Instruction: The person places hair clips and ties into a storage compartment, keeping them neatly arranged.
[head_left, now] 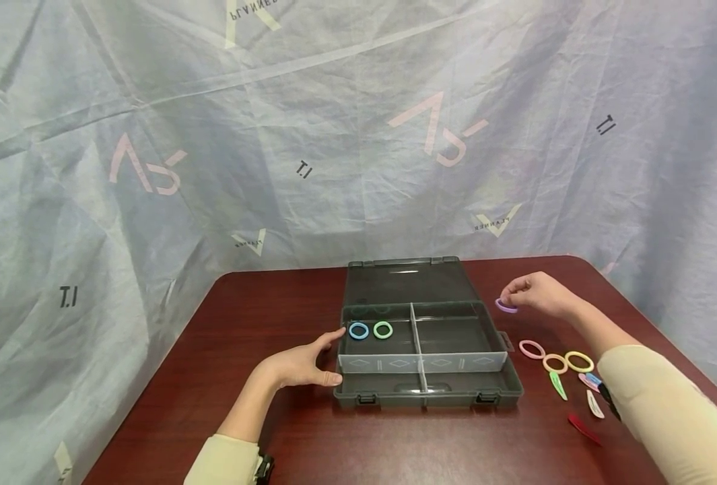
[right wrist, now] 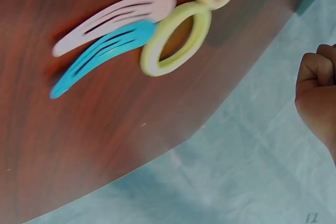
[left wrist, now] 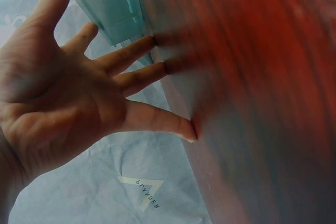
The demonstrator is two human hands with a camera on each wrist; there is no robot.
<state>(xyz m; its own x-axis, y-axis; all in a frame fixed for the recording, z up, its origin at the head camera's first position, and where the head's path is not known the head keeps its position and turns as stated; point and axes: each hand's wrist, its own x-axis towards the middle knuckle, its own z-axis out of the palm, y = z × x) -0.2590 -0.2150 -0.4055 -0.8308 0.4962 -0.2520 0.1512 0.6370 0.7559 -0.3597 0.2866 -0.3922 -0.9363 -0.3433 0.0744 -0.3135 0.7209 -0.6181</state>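
Observation:
A grey see-through divided box lies with its lid laid back. In its back left compartment are a blue hair tie and a green hair tie. My left hand is at the box's left side, thumb and a finger right at the wall; the left wrist view shows this hand with fingers spread. Right of the box, my right hand pinches a purple hair tie above the table. Only part of that hand shows in the right wrist view.
Right of the box lie pink, orange and yellow hair ties. Nearby are several snap clips: green, white, red, plus pink and blue ones. A printed cloth hangs behind the table.

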